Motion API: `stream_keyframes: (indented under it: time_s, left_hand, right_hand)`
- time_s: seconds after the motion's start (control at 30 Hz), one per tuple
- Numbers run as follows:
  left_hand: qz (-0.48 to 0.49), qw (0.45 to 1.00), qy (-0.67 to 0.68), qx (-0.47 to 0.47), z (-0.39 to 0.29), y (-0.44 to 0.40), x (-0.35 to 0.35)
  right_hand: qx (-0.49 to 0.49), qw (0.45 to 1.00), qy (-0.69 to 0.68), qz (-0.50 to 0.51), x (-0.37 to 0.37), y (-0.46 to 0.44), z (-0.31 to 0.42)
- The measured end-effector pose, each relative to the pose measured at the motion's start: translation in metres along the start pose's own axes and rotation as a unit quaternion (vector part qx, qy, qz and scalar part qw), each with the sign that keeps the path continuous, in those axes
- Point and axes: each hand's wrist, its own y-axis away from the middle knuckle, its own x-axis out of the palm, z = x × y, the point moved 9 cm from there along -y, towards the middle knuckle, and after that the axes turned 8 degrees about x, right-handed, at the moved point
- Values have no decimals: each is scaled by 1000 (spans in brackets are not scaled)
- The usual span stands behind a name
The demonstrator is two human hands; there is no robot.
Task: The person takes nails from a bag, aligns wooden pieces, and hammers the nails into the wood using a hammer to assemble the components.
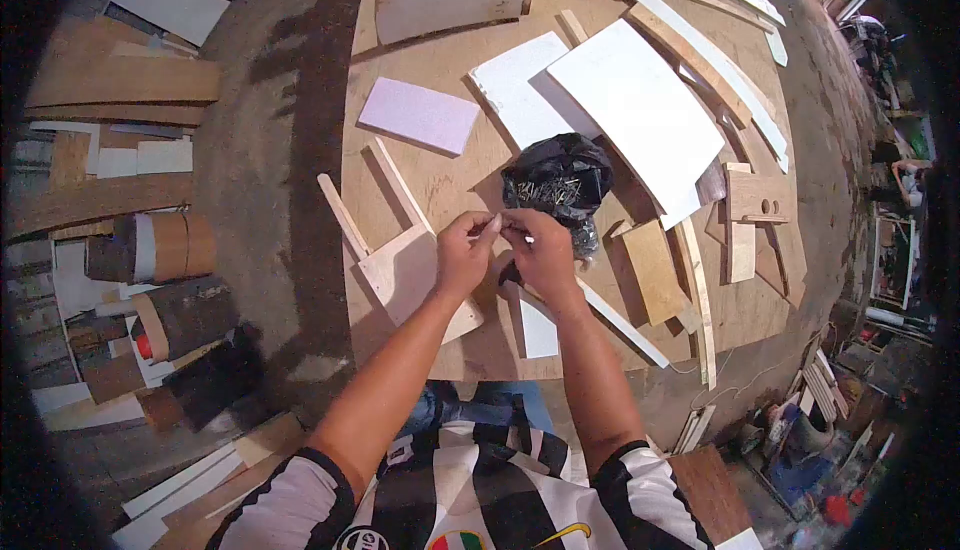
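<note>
My left hand [468, 248] and my right hand [540, 250] meet fingertip to fingertip over the plywood table, each with thumb and fingers pinched. What they pinch, if anything, is too small to make out. Just beyond my right hand lies a black plastic bag [590, 165], open, with many thin metal nails [548, 192] in it. A light wooden piece with two long legs [410, 275] lies beside my left hand and partly under my left forearm. Below my right hand, a dark object, partly hidden, lies by a white strip [537, 325].
On the plywood table [420, 175] are a pale purple block [419, 116], large white panels [640, 105], curved strips [690, 70], a yellowish wooden block [650, 272] and a board with holes [757, 197]. Wood offcuts [120, 80] lie left of the table, with clutter on the right-hand floor.
</note>
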Motion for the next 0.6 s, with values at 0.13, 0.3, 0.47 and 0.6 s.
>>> stream_keyframes:
  time_s: [0.13,0.3,0.47,0.6]
  left_hand:
    - [-1,997,-64,42,1,17,-19]
    - [25,992,-114,44,8,27,-14]
    - [35,966,-206,151,-7,14,17]
    - [60,936,-232,260,-18,-10,54]
  right_hand:
    - [-9,995,98,-4,9,6,-11]
    - [10,977,166,-135,-38,-18,-29]
    - [77,973,197,-90,-46,-44,-70]
    - [127,960,250,-24,-32,-46,-101]
